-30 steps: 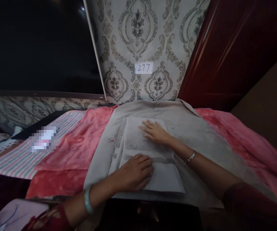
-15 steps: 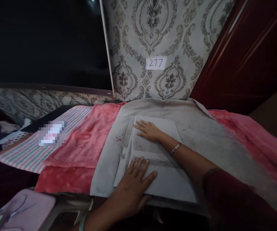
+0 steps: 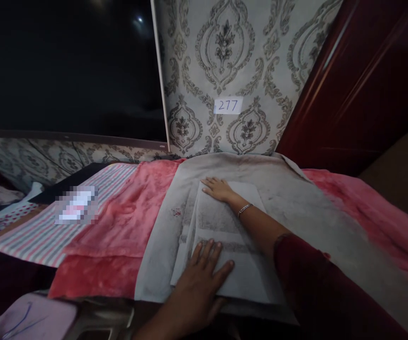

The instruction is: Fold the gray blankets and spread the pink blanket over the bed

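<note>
both your hands are open, palms down, clasping nothing. your left hand (image 3: pixel 196 288) lies with fingers spread on the near left part of a folded cloth (image 3: pixel 221 217); your right hand (image 3: pixel 216 188) reaches past it and rests flat at the cloth's far left corner. how hard either one presses, you cannot tell from here.

the folded cloth, directly under your hands, is a layered, roughly rectangular stack: smooth white bands alternate with fuzzy grey panels, and its left edge shows several loose layers. beneath it, around both hands, spreads a larger pale grey fabric (image 3: pixel 296 212), soft and matte, with a small red motif (image 3: pixel 177 212) just left of the stack. left of your hands a coral blanket (image 3: pixel 118 208) shows rumpled, plush pile; more of it shows to their right. beyond that, farther left, lies a flat striped cloth (image 3: pixel 33 236) in pink, grey and white. past your right hand rises ornate wallpaper (image 3: pixel 225 47) bearing a paper label (image 3: pixel 228 105) marked 277.

compared with one second ago, your left hand has flattened from a curled pose and your right hand has slid toward the far left corner. the stack remains folded.
</note>
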`<state>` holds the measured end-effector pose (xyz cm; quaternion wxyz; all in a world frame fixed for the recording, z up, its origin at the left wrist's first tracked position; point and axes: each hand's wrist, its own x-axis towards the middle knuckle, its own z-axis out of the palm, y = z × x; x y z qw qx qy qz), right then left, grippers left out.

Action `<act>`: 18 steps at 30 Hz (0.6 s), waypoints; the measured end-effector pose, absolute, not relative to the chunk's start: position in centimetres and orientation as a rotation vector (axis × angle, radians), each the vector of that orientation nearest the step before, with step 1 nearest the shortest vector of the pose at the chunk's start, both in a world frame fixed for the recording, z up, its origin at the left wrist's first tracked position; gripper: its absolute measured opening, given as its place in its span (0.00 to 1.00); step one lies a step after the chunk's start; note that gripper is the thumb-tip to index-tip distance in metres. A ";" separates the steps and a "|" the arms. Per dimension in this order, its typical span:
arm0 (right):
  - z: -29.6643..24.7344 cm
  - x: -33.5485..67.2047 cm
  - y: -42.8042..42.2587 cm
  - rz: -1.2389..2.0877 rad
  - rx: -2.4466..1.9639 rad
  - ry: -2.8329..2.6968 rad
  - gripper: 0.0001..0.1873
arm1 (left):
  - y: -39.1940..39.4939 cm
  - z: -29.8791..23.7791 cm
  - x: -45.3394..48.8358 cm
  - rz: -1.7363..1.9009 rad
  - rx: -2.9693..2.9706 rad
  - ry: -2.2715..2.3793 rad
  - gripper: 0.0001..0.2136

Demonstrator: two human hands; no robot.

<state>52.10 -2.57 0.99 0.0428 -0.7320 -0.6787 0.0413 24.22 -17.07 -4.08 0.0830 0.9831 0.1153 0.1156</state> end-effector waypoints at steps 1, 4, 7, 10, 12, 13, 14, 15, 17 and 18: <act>1.2 52.0 -2.9 0.117 -2.249 -2.056 0.32 | -17.0 -4.1 24.3 0.352 2.943 0.343 0.44; 1.6 51.5 -5.2 0.047 -2.212 -2.068 0.32 | -17.0 -4.2 24.4 0.398 2.982 0.326 0.42; 1.8 50.6 -9.3 -0.035 -2.055 -2.224 0.31 | -17.0 -4.5 24.0 0.547 3.029 0.242 0.35; 1.4 49.3 -14.2 -0.037 -1.844 -2.439 0.29 | -17.3 -4.5 22.8 0.781 3.013 0.153 0.23; 0.8 48.2 -16.9 -0.021 -1.687 -2.564 0.29 | -17.5 -4.4 21.9 0.903 2.979 0.170 0.19; 0.5 47.7 -17.9 -0.009 -1.616 -2.613 0.30 | -17.6 -4.5 21.5 0.939 2.971 0.194 0.18; 0.1 47.3 -18.5 0.003 -1.556 -2.648 0.30 | -17.6 -4.5 21.1 0.965 2.970 0.220 0.19; -0.2 47.0 -18.7 0.016 -1.512 -2.672 0.31 | -17.7 -4.7 20.9 0.986 2.973 0.246 0.19; -0.7 46.8 -18.2 0.044 -1.472 -2.690 0.33 | -17.8 -5.1 20.8 1.016 2.988 0.287 0.21; -0.8 46.8 -17.5 0.050 -1.474 -2.685 0.33 | -17.8 -5.3 20.8 1.032 2.993 0.299 0.21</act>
